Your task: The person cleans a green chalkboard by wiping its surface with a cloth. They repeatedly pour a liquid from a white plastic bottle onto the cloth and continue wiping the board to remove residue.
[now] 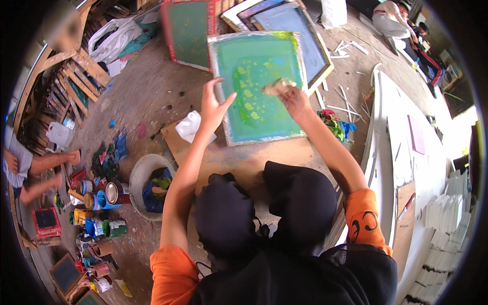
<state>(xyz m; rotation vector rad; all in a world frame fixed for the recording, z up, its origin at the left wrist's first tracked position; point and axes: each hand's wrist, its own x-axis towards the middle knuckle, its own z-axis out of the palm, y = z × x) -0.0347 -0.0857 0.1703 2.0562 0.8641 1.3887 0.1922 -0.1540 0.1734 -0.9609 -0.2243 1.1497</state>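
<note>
A screen printing frame (241,53) with green mesh and yellow-green blotches stands propped up in front of me, its lower edge on a brown board (264,156). My left hand (214,104) grips its left edge, the thumb lying over the front and the other fingers partly hidden behind. In my right hand (296,101) is a crumpled, pale yellowish rag (278,87), held against or just in front of the mesh on its right half; contact cannot be made out for certain. The rag and fingers look slightly blurred.
More screen frames (292,28) lean behind. White crumpled cloth (189,125) lies by my left forearm; a round tub (136,180) with rags and several paint cans (113,193) stand left. Coloured rags (333,124) and white panels (401,122) are at right. Other people sit at both sides.
</note>
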